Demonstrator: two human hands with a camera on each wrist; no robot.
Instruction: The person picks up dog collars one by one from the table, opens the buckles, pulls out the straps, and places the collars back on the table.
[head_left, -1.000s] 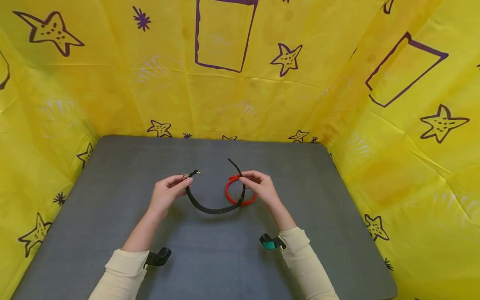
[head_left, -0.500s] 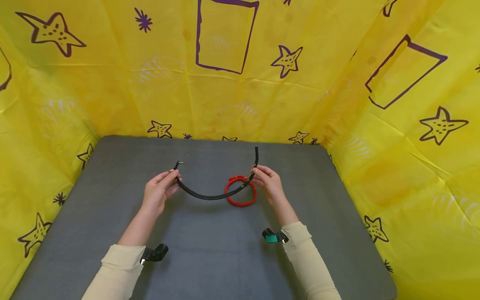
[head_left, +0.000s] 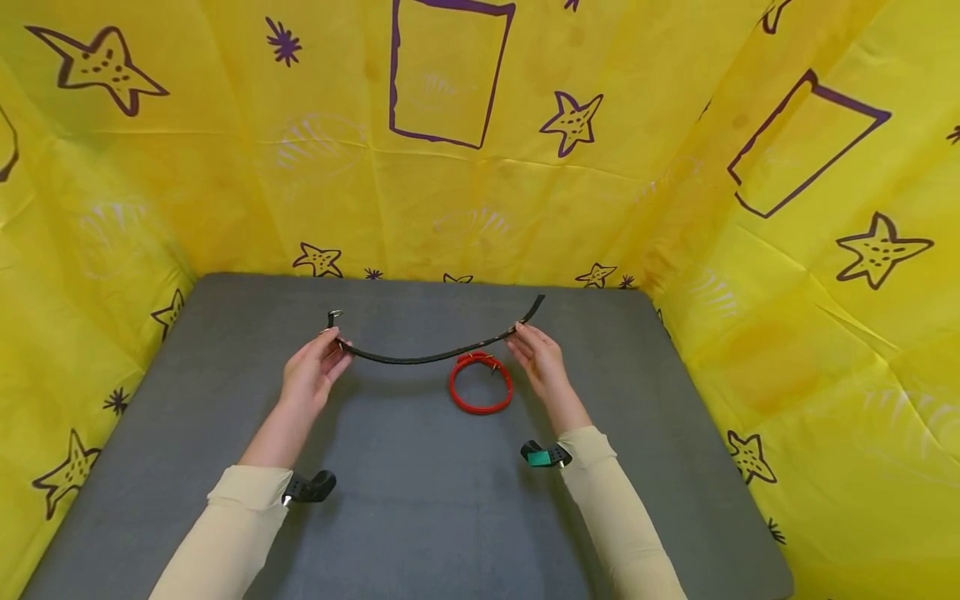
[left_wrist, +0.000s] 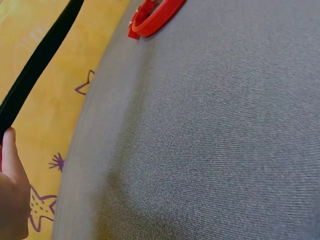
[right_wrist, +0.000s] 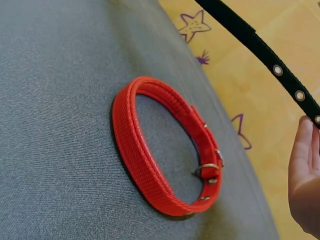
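A black collar point(head_left: 420, 361) hangs in a shallow curve above the table, stretched between my two hands. My left hand point(head_left: 309, 371) pinches it near the buckle end, where a metal ring sticks up past the fingers. With thumb and fingers my right hand point(head_left: 538, 357) pinches the other end, and the strap's tip points up beyond it. Metal eyelets show along the black strap point(right_wrist: 278, 70) in the right wrist view. Below the strap, a red collar point(head_left: 482, 408) lies on the table, buckled into a loop, apart from both hands.
The grey table point(head_left: 420, 517) spreads under both arms. Yellow cloth point(head_left: 465, 183) with purple drawings of starfish rises along its back and sides. A black band with a camera point(head_left: 311, 487) is on the left wrist, and another point(head_left: 543, 455) on the right.
My hands have moved apart and the left one slightly away from me, so the black collar has gone from a deep curve to a flatter one. The red collar stays where it was.
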